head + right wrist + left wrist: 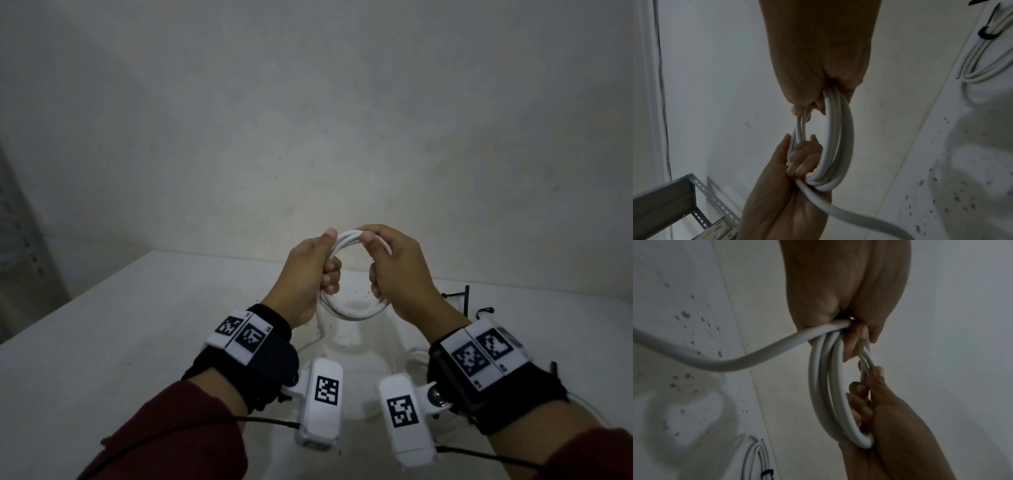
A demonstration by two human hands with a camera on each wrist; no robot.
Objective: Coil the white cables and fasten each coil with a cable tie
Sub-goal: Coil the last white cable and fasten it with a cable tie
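Grip: left hand curled round white cable coil at 9 o'clock, right hand at 3, held above table; loose tail trailing at 7; risk: loops springing apart if either grip slackens before tying.

The white, speckled table is the landmark. Above its middle, both hands hold a ring of coiled white cable in the air, blocking that spot; a loose white cable tail drops from the ring to the table. Toward the table's right side lie black cable ties and a tied bundle of white cable. Off its left edge stands a grey slotted metal shelf frame. The table's left half and near edge lie open.
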